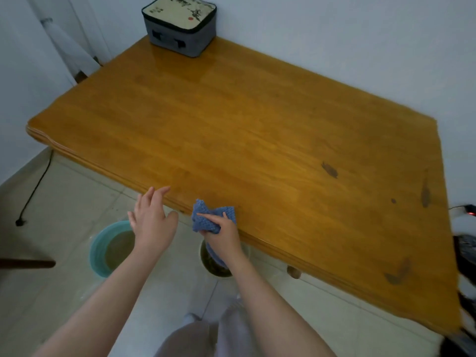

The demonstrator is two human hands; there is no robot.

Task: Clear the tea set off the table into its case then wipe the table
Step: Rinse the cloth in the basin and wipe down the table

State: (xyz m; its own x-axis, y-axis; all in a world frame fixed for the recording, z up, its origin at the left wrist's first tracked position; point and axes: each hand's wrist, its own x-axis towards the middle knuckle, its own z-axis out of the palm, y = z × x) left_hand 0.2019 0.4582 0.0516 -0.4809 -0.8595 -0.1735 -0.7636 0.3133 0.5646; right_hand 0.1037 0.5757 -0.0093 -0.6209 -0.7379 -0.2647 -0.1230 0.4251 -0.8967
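A grey zipped tea set case (180,27) with an ink-painting lid stands shut at the far left corner of the wooden table (244,130). My right hand (222,237) grips a blue knitted cloth (210,217) at the table's near edge, part of the cloth hanging below the edge. My left hand (152,217) hovers with straight fingers just off the near edge, its fingertips at the rim, holding nothing. No tea ware shows on the tabletop.
On the tiled floor below stand a teal basin (103,251) of murky water and a smaller bowl (216,266) with dark contents. A black power cord (33,194) lies at the left. Dark stains (329,170) mark the table's right part. Walls border the far sides.
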